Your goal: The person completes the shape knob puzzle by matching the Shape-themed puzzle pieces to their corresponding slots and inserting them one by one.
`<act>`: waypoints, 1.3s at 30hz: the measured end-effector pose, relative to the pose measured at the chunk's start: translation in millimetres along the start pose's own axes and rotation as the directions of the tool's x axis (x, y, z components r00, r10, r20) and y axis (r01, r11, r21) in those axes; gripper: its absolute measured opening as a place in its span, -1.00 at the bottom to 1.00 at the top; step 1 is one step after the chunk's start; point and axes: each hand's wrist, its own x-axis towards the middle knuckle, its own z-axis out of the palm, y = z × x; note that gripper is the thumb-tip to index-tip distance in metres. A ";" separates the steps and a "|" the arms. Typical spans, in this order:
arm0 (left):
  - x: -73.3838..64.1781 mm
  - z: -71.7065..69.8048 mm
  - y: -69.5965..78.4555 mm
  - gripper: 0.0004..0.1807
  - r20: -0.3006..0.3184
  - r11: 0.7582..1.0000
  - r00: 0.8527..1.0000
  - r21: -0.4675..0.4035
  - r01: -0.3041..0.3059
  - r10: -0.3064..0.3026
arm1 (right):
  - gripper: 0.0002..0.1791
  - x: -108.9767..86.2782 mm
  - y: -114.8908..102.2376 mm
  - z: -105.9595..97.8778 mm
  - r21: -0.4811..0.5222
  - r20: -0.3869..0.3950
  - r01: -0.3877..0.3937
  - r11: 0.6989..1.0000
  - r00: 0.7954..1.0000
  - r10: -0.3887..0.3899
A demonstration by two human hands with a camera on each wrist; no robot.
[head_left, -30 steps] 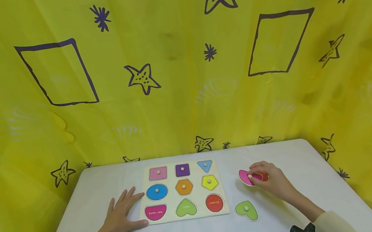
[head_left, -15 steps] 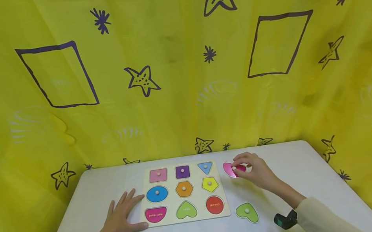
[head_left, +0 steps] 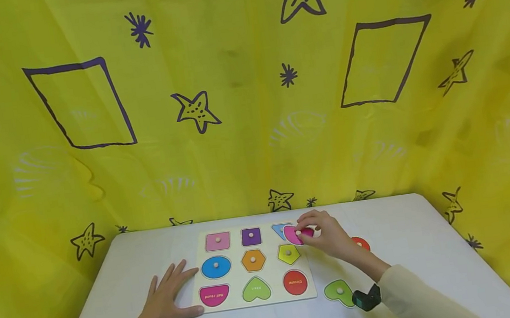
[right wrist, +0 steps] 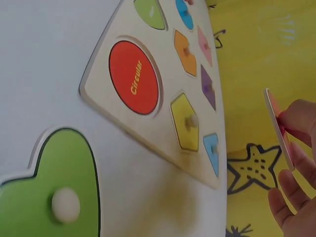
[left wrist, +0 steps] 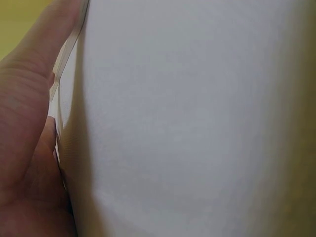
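A cream wooden puzzle board (head_left: pixel 273 270) lies on the white table. Spread along its left edge, my left hand (head_left: pixel 164 298) touches the board with thumb and a fingertip; the left wrist view shows that hand (left wrist: pixel 24 108) close up. My right hand (head_left: pixel 328 233) pinches a pink half-round puzzle piece (head_left: pixel 290 235) by its knob, above the board's far right corner, partly covering the blue triangle (head_left: pixel 277 228). In the right wrist view the half-round piece appears nearly edge-on, off the table. The pink "Half round" recess (head_left: pixel 214 295) is at the board's near left.
A green heart piece (head_left: pixel 337 291) with a knob lies right of the board, near the right wrist's black camera (head_left: pixel 366 298). Behind the right forearm a red piece (head_left: pixel 361 242) is partly hidden. A yellow patterned curtain (head_left: pixel 244 155) borders the table's back and sides.
My right hand has carried the half-round piece leftward from the table's right side to over the board's far right corner, uncovering the red piece. The left hand stays at the board's edge.
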 end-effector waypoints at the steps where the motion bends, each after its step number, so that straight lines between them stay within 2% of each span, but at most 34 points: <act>1: -0.1 -0.1 0.5 0.04 0.000 1.000 1.000 -0.002 -0.003 0.003 | -0.85 1.6 -1.3 3.4 0.002 0.008 -0.005 1.000 1.000 0.005; 4: 0.5 0.5 1.0 0.05 -0.001 1.000 1.000 -0.004 -0.006 0.006 | -0.86 6.4 -6.6 14.2 0.028 0.029 -0.013 1.000 0.999 0.012; 21: 0.2 1.7 0.8 0.04 -0.003 1.000 1.000 -0.014 -0.006 0.006 | -0.89 27.1 -37.2 70.0 0.115 0.082 0.058 0.992 0.994 -0.067; 31: 1.0 2.9 -1.2 0.05 0.003 1.000 1.000 -0.012 -0.001 0.001 | -0.88 31.6 -52.5 100.6 0.186 0.137 0.029 0.982 0.989 -0.055; 39: 3.9 5.1 -6.4 0.05 0.007 1.000 1.000 0.004 0.011 -0.011 | -0.91 32.4 -75.0 125.7 0.220 0.184 0.018 0.975 0.981 -0.059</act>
